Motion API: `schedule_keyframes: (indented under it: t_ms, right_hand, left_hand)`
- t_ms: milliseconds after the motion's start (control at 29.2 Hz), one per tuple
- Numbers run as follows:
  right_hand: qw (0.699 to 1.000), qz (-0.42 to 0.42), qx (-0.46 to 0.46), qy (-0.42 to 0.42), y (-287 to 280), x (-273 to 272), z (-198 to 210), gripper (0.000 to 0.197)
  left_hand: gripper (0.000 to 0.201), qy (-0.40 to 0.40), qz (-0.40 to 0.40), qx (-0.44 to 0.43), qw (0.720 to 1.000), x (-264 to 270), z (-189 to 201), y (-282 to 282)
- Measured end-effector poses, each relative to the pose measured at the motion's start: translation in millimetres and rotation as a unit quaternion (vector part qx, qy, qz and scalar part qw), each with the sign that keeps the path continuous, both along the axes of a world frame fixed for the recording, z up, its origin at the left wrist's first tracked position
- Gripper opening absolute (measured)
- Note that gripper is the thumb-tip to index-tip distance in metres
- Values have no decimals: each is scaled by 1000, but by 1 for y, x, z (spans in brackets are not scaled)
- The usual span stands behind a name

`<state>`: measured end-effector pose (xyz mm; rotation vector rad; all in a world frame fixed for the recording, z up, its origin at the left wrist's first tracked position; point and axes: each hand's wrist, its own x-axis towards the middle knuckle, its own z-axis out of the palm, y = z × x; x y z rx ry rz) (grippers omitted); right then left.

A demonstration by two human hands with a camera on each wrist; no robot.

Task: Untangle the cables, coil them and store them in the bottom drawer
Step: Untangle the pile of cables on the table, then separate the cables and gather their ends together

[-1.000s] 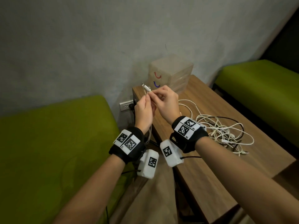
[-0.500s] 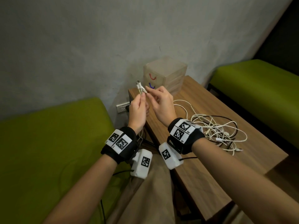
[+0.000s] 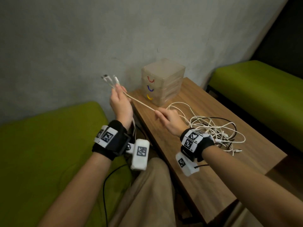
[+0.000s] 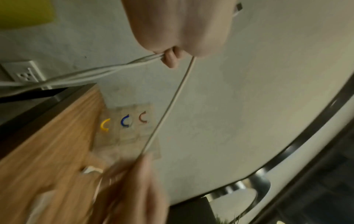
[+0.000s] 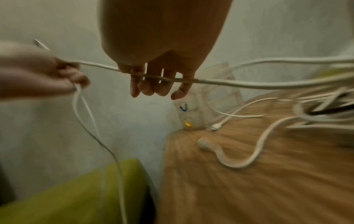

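We see our left hand (image 3: 121, 102) raised beside the desk's (image 3: 205, 174) near-left corner, fingers curled round several white cable ends (image 3: 110, 81) whose plugs fan out above the fist toward the grey wall (image 3: 82, 38). From that grip one white cable (image 3: 141, 103) runs taut across to our right hand (image 3: 168, 119), which pinches it between thumb and fingers over the desk; in the right wrist view the line (image 5: 107, 67) passes under those fingers (image 5: 149, 84) and on to the right. More white strands hang slack from the left fist, down past the wrist.

The rest of the cables lie in a tangled pile (image 3: 218, 135) on the desk just behind the right wrist, white loops with a black one among them, one loop reaching toward the drawer unit. That translucent drawer unit (image 3: 162, 82) stands at the desk's far corner against the wall, with all three drawers closed: red handle on top, blue in the middle, and the bottom drawer (image 3: 157, 99) marked by a yellow handle.

Green cushions (image 3: 41, 145) flank the desk on both sides, and a wall socket (image 4: 25, 72) sits low behind it. Our tan trouser leg (image 3: 147, 194) shows below.
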<state>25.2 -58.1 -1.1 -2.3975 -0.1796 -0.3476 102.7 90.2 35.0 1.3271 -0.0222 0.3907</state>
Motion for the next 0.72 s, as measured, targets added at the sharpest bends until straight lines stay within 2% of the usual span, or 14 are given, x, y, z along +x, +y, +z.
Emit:
schedule_keyframes:
  t_ms: [103, 171, 239, 274, 342, 411, 513, 547, 616, 650, 718]
  right_hand:
    - [995, -27, -63, 71, -27, -15, -20, 35]
    - [993, -53, -79, 71, -36, -19, -26, 35]
    - [993, -75, -72, 53, -35, -18, -22, 33]
    - [994, -82, -68, 39, -33, -17, -19, 33]
    - [994, -84, -74, 14, -26, -16, -11, 31]
    - [995, -66, -81, -2, -22, -14, -3, 29]
    - [998, -31, -38, -35, -17, -16, 5, 19]
    - [998, -20, -21, -48, -16, -17, 8, 18]
    - [998, -3, -8, -55, -18, -19, 9, 19]
    - [999, -2, -12, -48, -21, -20, 8, 19]
    - [999, -17, -49, -8, -33, -21, 0, 21]
  left_hand:
    - [36, 0, 18, -97, 995, 11, 22, 14]
    - [35, 6, -15, -141, 990, 10, 29, 18]
    - [35, 30, -58, -133, 989, 4, 33, 17]
    - [35, 28, -73, -89, 993, 0, 34, 14]
    - [32, -24, -103, 99, 989, -14, 34, 8]
    - [25, -88, -186, 275, 939, -32, 25, -4]
    - [30, -84, -291, 437, 847, -43, 2, -24]
    - [29, -82, -296, 467, 829, -44, -3, -29]
    - [27, -90, -305, 476, 820, -42, -8, -34]
    - [25, -96, -310, 465, 824, -41, -9, -34]
    - [21, -100, -293, 418, 854, -41, -7, -32]
